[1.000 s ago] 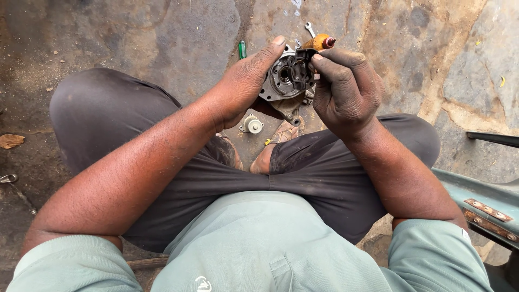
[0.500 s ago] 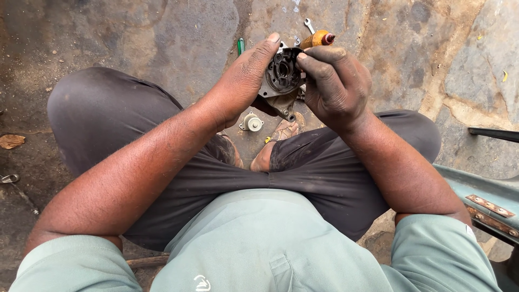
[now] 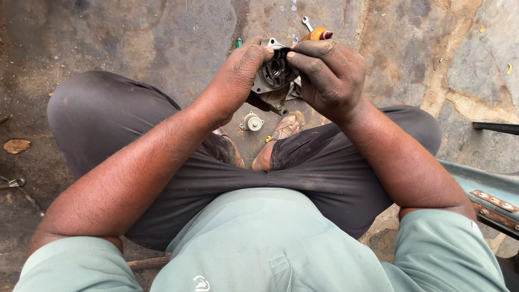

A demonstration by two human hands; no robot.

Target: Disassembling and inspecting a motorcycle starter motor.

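I sit cross-legged on a stained concrete floor. Between both hands I hold a round grey metal housing with a dark bore in its middle. My left hand grips its left side, thumb tip on the upper rim. My right hand covers its right side, and its fingertips meet my left thumb on a small black part at the top of the housing. An orange-handled screwdriver sticks out just behind my right hand; whether that hand holds it or it lies on the floor I cannot tell.
A small round metal part lies on the floor between my feet. A spanner and a green-tipped tool lie beyond the hands. A metal clamp and a dry leaf are at left, a grey-green metal panel at right.
Both hands have closed over the top of the housing, and the fingertips now pinch the black part at its rim. The housing is turned with its bore facing me.
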